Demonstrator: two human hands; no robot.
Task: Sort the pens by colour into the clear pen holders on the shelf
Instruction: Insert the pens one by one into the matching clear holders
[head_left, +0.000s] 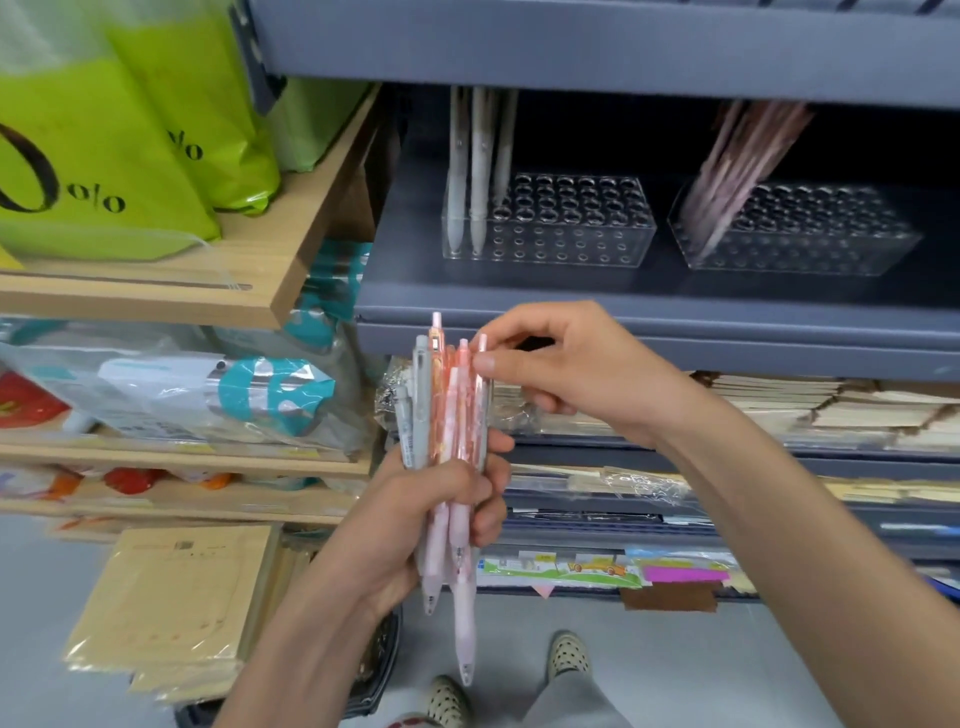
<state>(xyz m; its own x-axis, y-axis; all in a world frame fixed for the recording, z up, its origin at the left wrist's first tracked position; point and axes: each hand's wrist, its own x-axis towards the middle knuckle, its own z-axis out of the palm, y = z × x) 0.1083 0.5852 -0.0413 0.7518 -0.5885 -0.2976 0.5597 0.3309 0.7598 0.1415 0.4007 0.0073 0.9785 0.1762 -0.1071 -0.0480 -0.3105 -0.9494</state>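
Bright green bags (104, 156) with black print stood on a wooden shelf (291, 249) at the upper left, and under it lay clear packets (249, 395) with teal print. Lower down, tan paper packs (171, 597) leaned near the grey floor (31, 597). At the right, flat paper goods (831, 405) lay in stacks.

Bright, even light from overhead. Shelf recess (597, 135) goes dark behind the right pen holder (831, 254); pink pens (737, 166) in it smeared by blur. Glossy glare on green bags (104, 156). Wide-angle bending at edges, corners soft, centre sharp.
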